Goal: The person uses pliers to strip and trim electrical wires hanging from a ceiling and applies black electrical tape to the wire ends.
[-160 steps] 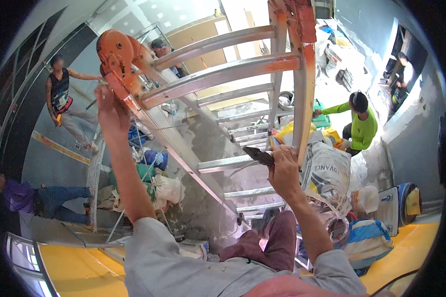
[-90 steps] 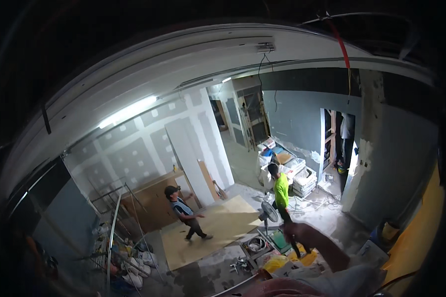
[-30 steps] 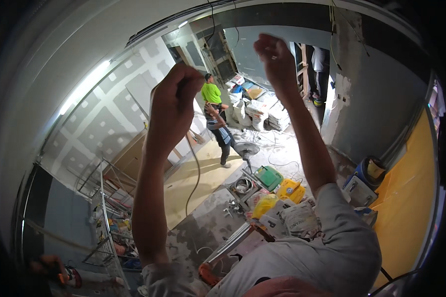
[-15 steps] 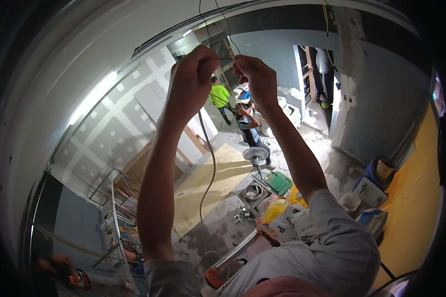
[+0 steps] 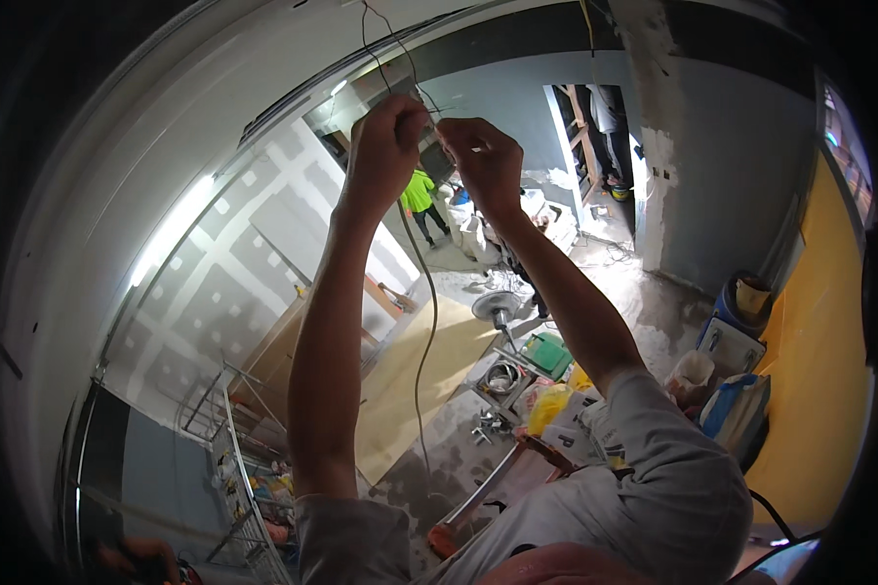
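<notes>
Both my arms reach up towards the ceiling. My left hand [image 5: 388,146] is closed on a grey cable [image 5: 433,322], which hangs from it in a long curve towards the floor. My right hand [image 5: 482,164] pinches a thin dark wire [image 5: 407,58] coming down from the ceiling. A second dark wire [image 5: 365,44] drops from the same ceiling spot to my left fingers. Between the two hands, thin wire ends cross at the fingertips, which are almost touching. My fingers partly hide how the wires meet.
Below stand an orange-ended ladder [image 5: 478,497], a fan [image 5: 496,308], a green box [image 5: 546,354] and yellow bags [image 5: 548,408]. Metal scaffolding [image 5: 239,468] is at lower left. A person in a bright green top [image 5: 419,191] stands farther off. A yellow panel [image 5: 815,380] lines the right.
My right hand has come closer to my left, and wire ends now show crossing between them. The view has shifted, and the nearer person below is now mostly behind my right arm.
</notes>
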Tool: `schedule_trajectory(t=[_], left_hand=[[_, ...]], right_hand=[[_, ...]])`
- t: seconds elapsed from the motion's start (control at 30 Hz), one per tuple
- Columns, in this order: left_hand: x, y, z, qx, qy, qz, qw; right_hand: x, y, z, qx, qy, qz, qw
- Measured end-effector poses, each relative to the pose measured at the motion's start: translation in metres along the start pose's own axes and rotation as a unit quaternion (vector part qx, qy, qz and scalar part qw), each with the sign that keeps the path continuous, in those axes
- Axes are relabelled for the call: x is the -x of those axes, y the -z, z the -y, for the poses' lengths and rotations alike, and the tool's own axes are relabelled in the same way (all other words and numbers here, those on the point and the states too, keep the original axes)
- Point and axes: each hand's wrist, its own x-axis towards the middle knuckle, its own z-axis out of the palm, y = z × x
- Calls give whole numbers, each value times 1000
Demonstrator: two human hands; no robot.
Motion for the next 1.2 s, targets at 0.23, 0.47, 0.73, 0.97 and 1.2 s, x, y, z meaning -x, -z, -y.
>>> schedule_trajectory(t=[0.23, 0.47, 0.73, 0.97, 1.2], left_hand=[[-5, 0, 8, 3, -42, -17, 999], [0, 4, 9, 58, -7, -3, 998], [0, 8, 20, 48, 21, 55, 997], [-2, 28, 27, 332, 237, 167, 898], [-3, 27, 30, 501, 329, 275, 752]], right_hand=[[-20, 13, -14, 85, -51, 49, 994], [-37, 36, 26, 282, 324, 37, 902], [-57, 26, 3, 248, 405, 151, 867], [-56, 35, 14, 169, 292, 230, 913], [-61, 50, 29, 153, 312, 260, 901]])
